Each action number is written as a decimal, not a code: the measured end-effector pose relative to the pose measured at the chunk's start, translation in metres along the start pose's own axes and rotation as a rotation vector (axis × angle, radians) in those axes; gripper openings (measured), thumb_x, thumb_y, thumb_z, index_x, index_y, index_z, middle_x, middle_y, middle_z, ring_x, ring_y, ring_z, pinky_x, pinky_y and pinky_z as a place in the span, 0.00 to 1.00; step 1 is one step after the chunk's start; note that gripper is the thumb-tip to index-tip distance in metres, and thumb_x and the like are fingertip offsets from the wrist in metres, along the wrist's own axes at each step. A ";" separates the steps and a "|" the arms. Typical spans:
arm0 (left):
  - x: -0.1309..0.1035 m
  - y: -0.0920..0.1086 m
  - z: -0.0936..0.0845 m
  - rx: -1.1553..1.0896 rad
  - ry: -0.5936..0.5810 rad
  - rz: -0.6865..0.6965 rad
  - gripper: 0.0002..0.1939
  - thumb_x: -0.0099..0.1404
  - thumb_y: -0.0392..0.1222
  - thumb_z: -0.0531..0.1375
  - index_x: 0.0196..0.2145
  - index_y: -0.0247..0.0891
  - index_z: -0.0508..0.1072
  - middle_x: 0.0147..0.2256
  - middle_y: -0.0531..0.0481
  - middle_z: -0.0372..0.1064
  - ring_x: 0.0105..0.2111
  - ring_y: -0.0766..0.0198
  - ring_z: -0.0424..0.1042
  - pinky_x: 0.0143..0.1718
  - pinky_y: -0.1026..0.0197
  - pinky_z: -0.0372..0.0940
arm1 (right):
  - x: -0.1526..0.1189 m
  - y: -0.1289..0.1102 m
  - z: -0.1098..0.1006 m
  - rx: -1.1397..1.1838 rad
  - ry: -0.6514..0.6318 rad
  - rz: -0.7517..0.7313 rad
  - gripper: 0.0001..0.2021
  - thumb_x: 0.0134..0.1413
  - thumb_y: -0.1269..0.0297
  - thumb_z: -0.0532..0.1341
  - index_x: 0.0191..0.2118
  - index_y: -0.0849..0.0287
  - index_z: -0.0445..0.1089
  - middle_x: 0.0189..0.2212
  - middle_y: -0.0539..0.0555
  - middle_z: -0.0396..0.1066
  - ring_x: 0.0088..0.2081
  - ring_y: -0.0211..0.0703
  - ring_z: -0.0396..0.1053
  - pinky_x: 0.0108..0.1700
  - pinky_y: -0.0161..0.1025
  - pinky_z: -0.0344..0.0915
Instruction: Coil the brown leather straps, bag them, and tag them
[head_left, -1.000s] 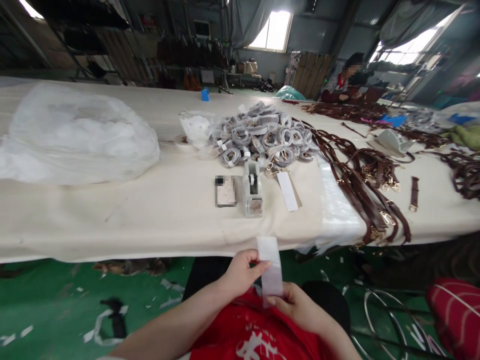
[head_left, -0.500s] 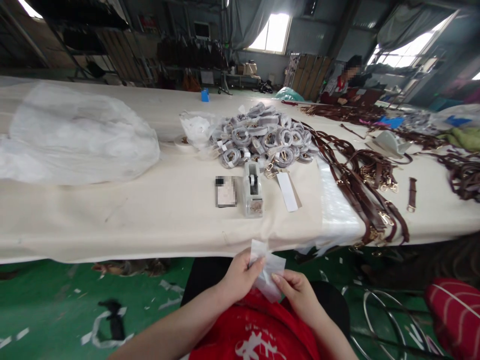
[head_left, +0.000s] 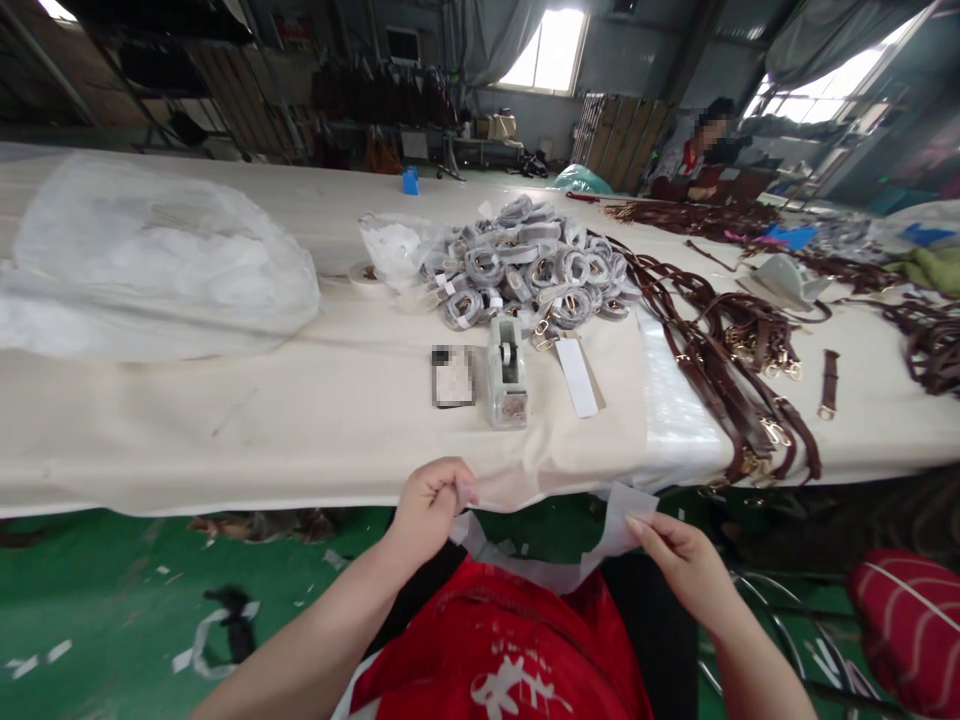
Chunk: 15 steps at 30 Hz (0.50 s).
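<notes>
A thin, whitish translucent strip point(head_left: 536, 572), like tissue or foam wrap, sags in front of my red apron. One end is pinched in my left hand point(head_left: 429, 508), and my right hand point(head_left: 679, 555) grips the other, wider end between thumb and fingers. Both hands are just off the table's front edge, well apart. Beyond them on the table stands a tape dispenser point(head_left: 508, 375). To its left lies a small flat item point(head_left: 453, 377), blurred out; to its right rests a white card strip point(head_left: 577, 377). Behind is a heap of coiled, wrapped straps point(head_left: 525, 265) with gold clasps.
Brown leather straps point(head_left: 720, 370) with gold hardware spread across the right of the table point(head_left: 300, 420). A large clear plastic bag point(head_left: 165, 270) lies at left. A co-worker point(head_left: 694, 155) sits at the far right. A red striped stool seat point(head_left: 907, 620) is beside me.
My hands have moved apart, left hand leftward and right hand rightward. The folded whitish piece between them is now drawn out into a long, sagging strip.
</notes>
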<state>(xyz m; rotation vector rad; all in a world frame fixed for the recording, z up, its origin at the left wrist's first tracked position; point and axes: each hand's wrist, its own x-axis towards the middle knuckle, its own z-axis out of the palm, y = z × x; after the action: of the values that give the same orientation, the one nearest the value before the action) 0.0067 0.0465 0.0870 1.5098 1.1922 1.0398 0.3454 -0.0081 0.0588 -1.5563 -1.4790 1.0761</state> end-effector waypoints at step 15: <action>-0.012 -0.008 0.071 -0.046 -0.346 -0.175 0.16 0.59 0.51 0.63 0.26 0.32 0.78 0.24 0.50 0.71 0.25 0.65 0.65 0.26 0.66 0.57 | -0.008 -0.032 0.075 0.398 -0.435 0.040 0.17 0.60 0.51 0.62 0.47 0.55 0.78 0.42 0.55 0.79 0.44 0.51 0.74 0.50 0.45 0.68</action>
<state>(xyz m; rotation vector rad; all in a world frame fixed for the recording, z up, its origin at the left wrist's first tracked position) 0.0715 0.0251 0.0625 1.4501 1.0257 0.6534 0.2639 -0.0172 0.0595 -1.1201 -1.3922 1.6944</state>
